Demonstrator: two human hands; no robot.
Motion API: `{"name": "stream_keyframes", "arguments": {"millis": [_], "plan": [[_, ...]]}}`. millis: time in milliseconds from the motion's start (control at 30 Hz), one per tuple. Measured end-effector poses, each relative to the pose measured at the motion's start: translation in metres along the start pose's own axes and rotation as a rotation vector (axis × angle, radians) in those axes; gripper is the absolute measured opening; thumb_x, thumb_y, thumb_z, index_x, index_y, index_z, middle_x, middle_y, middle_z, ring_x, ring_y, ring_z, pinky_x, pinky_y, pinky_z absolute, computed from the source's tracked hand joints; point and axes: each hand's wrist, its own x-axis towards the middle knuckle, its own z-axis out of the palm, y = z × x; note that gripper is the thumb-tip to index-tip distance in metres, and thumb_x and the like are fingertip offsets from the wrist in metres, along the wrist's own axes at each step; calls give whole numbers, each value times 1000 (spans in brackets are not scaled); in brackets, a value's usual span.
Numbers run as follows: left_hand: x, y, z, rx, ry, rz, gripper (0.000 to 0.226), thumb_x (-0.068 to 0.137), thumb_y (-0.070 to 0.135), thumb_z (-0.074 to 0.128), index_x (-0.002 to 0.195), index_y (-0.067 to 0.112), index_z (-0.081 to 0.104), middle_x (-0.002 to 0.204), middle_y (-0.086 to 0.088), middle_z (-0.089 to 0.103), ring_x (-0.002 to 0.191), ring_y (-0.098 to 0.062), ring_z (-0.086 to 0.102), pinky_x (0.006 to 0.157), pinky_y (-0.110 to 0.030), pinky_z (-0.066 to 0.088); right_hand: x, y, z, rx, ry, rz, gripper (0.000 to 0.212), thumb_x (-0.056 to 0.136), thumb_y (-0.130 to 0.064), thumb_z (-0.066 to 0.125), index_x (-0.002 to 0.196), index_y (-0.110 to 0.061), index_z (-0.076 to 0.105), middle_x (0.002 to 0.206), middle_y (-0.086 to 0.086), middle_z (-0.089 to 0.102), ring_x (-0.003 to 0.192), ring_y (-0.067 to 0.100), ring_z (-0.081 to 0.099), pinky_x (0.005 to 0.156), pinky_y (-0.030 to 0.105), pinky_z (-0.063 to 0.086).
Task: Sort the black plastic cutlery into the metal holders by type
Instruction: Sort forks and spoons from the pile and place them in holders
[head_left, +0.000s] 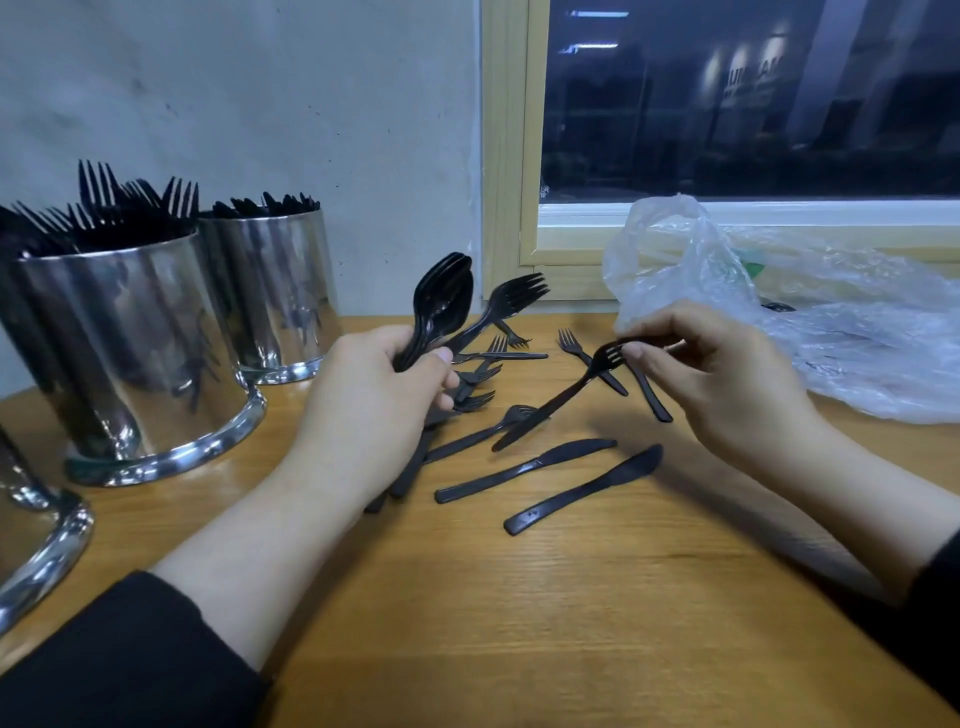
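My left hand (382, 395) grips a bunch of black plastic spoons (441, 301) and forks (514, 296), their heads pointing up and away. My right hand (711, 374) pinches one black fork (566, 395) by its tined end, the handle slanting down to the left above the table. Loose forks (483, 374) and two knives (524, 467) (587, 488) lie on the wooden table (519, 623) between my hands. At the left stand metal holders: a near one (130, 353) full of forks and one behind it (275, 291) holding black cutlery whose type I cannot tell.
A third metal holder (36, 545) is cut off by the left edge. A crumpled clear plastic bag (805, 322) lies at the right under the window (727, 104). A grey wall stands behind the holders.
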Motion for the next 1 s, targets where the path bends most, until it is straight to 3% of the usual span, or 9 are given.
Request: {"name": "stream_keyframes", "arguments": {"millis": [100, 333, 467, 567, 667, 733, 833, 933, 1000], "plan": [[-4, 3, 2, -7, -59, -16, 23, 99, 22, 61, 79, 20, 73, 78, 8, 77, 71, -7, 72, 56, -6, 46, -7, -15, 5, 110, 43, -67, 11, 91, -21, 69, 92, -32, 68, 89, -10, 70, 83, 5, 64, 68, 8, 45], [-16, 13, 7, 3, -320, -36, 24, 100, 31, 59, 85, 22, 74, 75, 3, 77, 73, -22, 72, 79, -37, 55, -9, -21, 11, 396, 130, 7, 4, 93, -10, 67, 95, -11, 64, 75, 0, 68, 67, 1, 63, 63, 9, 46], [-18, 13, 7, 29, -364, -8, 34, 100, 37, 57, 76, 19, 71, 51, 2, 56, 47, -12, 44, 47, -19, 33, -5, -14, 15, 383, 83, 52, 22, 93, -11, 67, 113, -19, 62, 80, 2, 63, 67, 7, 61, 65, 15, 47], [-17, 12, 7, 35, -394, 4, 35, 99, 38, 58, 74, 16, 70, 52, 8, 47, 51, -13, 38, 48, -22, 29, -4, -13, 18, 246, 33, 57, 5, 94, -18, 67, 97, -15, 69, 68, -3, 63, 55, -3, 53, 58, 6, 38], [-16, 12, 6, 53, -404, 32, 35, 96, 40, 63, 74, 13, 67, 62, -13, 48, 55, -16, 38, 51, -27, 26, -1, -12, 22, 226, 69, 39, 10, 94, -25, 66, 87, -18, 66, 65, -3, 63, 54, -2, 52, 57, 7, 37], [-13, 12, 3, 85, -336, 22, 36, 97, 38, 62, 72, 13, 65, 57, -13, 50, 49, -12, 37, 51, -27, 27, 3, -9, 27, 283, 58, 38, 8, 94, -29, 66, 92, -22, 67, 70, -4, 65, 62, 1, 56, 63, 12, 42], [-3, 6, -6, 62, -138, -27, 37, 100, 35, 59, 70, 14, 63, 45, 10, 43, 40, -7, 34, 49, -26, 28, 12, 0, 41, 132, -92, 7, 18, 92, -35, 67, 110, -35, 65, 91, -12, 67, 84, 0, 60, 77, 19, 48], [5, -1, -15, 63, -4, -49, 36, 102, 34, 56, 70, 17, 59, 44, 17, 49, 41, -1, 39, 54, -27, 31, 19, 6, 54, -151, -418, -67, 33, 92, -32, 67, 124, -38, 61, 112, -19, 57, 102, -2, 58, 89, 22, 48], [7, -4, -17, 61, 29, -58, 37, 103, 34, 55, 70, 17, 59, 42, 18, 47, 41, -2, 39, 54, -27, 30, 22, 6, 60, -250, -551, -106, 36, 93, -30, 65, 128, -35, 61, 116, -17, 56, 104, 2, 57, 95, 24, 48]]}}
